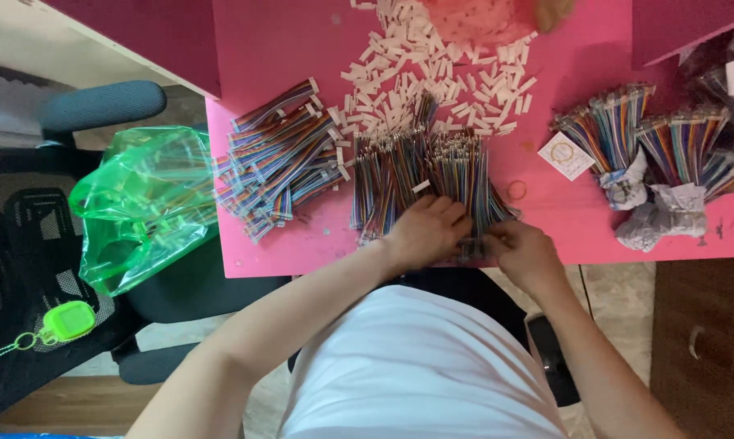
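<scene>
A spread of multicoloured ribbon wire pieces point(416, 175) lies at the front edge of the pink table point(286, 49). My left hand point(424, 232) rests on the near ends of these wires, fingers curled over them. My right hand point(525, 254) sits just to the right, pinching the near ends of the same wires at the table edge. A heap of small white plastic connectors point(432, 69) lies behind the wires. What lies between my fingers is hidden.
Another pile of ribbon wires point(277, 158) lies at the table's left. Two wrapped wire bundles point(651, 154) stand at the right, near a rubber band point(516, 190) and a small paper tag point(566, 154). A green plastic bag point(143, 203) hangs off the left edge over a dark chair point(26, 244).
</scene>
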